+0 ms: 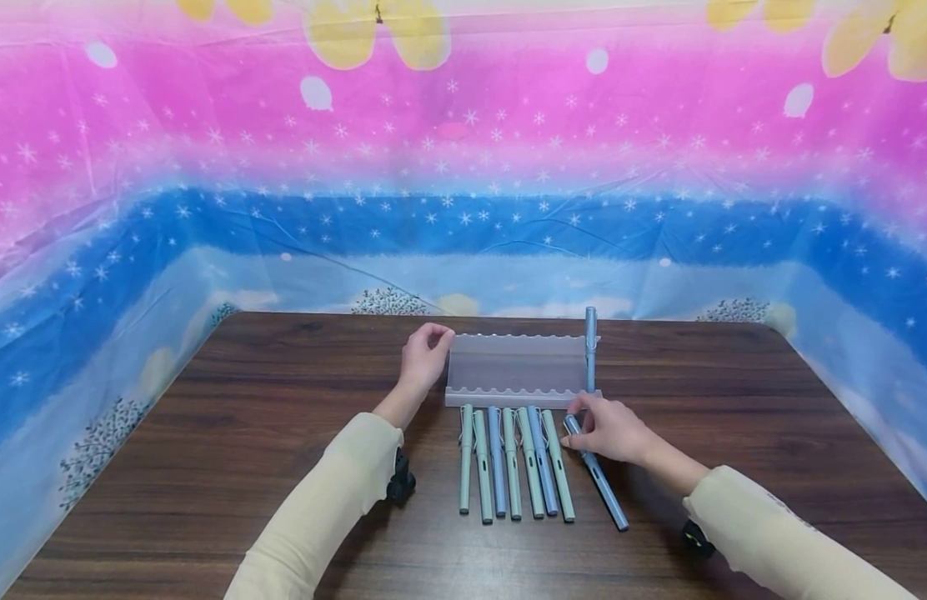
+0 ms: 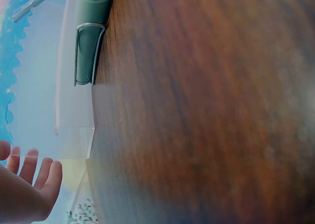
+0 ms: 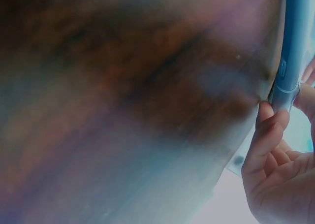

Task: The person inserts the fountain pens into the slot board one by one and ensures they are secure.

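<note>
A clear pen rack (image 1: 516, 365) with scalloped edges stands near the back of the table. My left hand (image 1: 424, 360) pinches its upper left corner; fingertips show through the clear panel in the left wrist view. One blue-grey pen (image 1: 590, 346) leans upright at the rack's right end. With thumb and fingers, my right hand (image 1: 615, 429) pinches the capped upper end of another blue pen (image 1: 606, 492), which slants down toward the front right. This blue pen (image 3: 294, 37) looms large in the right wrist view. Left of it lies a row of several pens, including a green pen (image 1: 558, 467).
The row continues leftward with a blue pen (image 1: 497, 462) and a green pen (image 1: 465, 458) at its left end, just in front of the rack. Dark wood covers the table (image 1: 283, 467). A patterned cloth (image 1: 508, 225) hangs behind and along both sides.
</note>
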The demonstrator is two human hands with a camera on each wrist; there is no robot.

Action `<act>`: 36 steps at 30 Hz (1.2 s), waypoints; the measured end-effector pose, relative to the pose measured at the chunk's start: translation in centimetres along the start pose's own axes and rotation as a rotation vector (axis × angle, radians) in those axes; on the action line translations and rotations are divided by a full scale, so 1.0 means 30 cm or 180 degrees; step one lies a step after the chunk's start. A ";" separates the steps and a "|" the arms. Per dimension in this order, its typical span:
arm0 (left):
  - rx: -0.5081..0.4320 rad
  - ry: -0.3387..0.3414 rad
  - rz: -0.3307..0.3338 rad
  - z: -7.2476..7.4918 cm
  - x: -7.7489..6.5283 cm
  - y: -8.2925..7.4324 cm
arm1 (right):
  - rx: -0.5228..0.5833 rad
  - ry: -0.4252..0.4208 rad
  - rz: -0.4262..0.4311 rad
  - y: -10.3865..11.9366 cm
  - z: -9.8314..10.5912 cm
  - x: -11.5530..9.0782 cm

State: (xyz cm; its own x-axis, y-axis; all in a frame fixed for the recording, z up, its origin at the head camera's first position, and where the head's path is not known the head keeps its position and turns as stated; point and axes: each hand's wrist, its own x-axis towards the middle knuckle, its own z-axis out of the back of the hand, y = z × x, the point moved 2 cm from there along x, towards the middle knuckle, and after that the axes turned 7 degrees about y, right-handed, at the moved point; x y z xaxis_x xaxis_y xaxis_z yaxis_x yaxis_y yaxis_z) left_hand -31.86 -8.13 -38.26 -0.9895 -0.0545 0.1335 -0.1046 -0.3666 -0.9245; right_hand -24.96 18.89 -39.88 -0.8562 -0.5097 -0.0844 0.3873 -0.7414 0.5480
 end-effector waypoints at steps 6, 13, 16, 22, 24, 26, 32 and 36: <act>0.0047 -0.0035 -0.0030 -0.002 0.003 0.002 | 0.0307 -0.0015 0.0100 -0.011 0.022 0.003; 0.0048 -0.0011 -0.0037 -0.001 0.002 0.005 | 0.0717 -0.0032 0.0036 -0.010 0.054 0.010; 0.0065 -0.0015 -0.0064 -0.001 0.003 0.007 | 0.0881 -0.0011 0.0020 -0.008 0.070 0.011; 0.0090 -0.0037 -0.0089 -0.002 0.006 0.006 | 0.1030 -0.0013 0.0079 -0.006 0.103 0.017; 0.0094 -0.0040 -0.0091 -0.002 0.006 0.006 | 0.1032 -0.0022 0.0103 -0.002 0.114 0.017; 0.0092 -0.0043 -0.0092 -0.002 0.007 0.006 | 0.1031 -0.0031 0.0134 0.001 0.127 0.019; 0.0077 -0.0037 -0.0075 -0.002 0.005 0.006 | 0.1055 -0.0056 0.0254 0.009 0.168 0.033; 0.0058 -0.0019 -0.0066 -0.001 0.003 0.006 | 0.1031 -0.0114 0.0306 0.013 0.198 0.045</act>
State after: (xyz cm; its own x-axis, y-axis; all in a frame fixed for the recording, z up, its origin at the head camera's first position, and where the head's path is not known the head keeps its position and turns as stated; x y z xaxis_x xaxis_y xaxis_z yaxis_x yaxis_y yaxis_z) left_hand -31.97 -8.16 -38.43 -0.9866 -0.0521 0.1547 -0.1231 -0.3846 -0.9148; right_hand -27.99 20.51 -34.82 -0.8347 -0.5507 0.0067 0.3431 -0.5105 0.7884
